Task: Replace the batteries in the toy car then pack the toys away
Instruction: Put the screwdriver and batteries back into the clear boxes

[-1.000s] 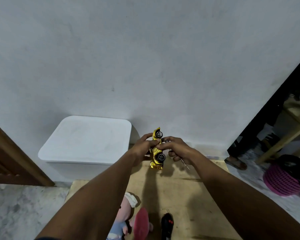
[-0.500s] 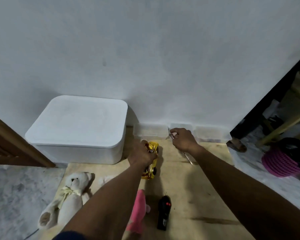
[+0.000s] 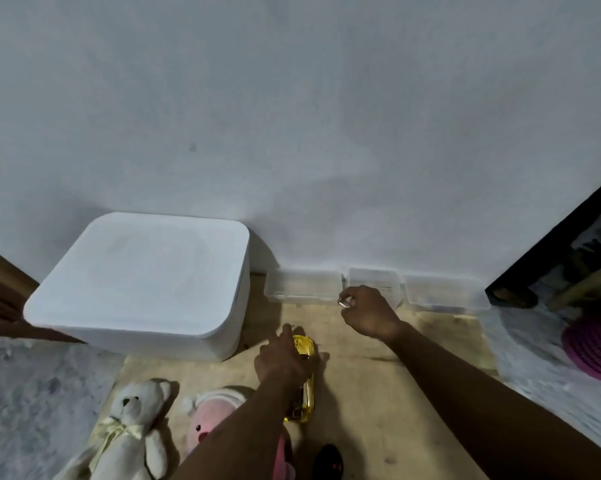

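The yellow toy car point(image 3: 307, 398) lies on the wooden board point(image 3: 378, 417), with my left hand point(image 3: 280, 358) closed over its top and pressing it down. My right hand point(image 3: 370, 313) is farther back, near the wall, and pinches a thin metal screwdriver point(image 3: 344, 303); only the shiny tip shows past the fingers. That hand hovers just in front of the middle of three clear plastic containers point(image 3: 375, 277). A black remote control point(image 3: 328, 462) lies at the board's near edge. A white teddy bear point(image 3: 132, 427) and a pink plush toy point(image 3: 209, 414) lie at the left.
A large white lidded box point(image 3: 146, 278) stands at the back left against the wall. Two more clear containers point(image 3: 302, 289) point(image 3: 444, 294) line the wall. A pink basket point(image 3: 593, 348) sits on the floor at the right, by a dark doorway.
The car was held up between both hands; my left hand has brought it down onto the board. My right hand has moved away towards the clear containers with the screwdriver.
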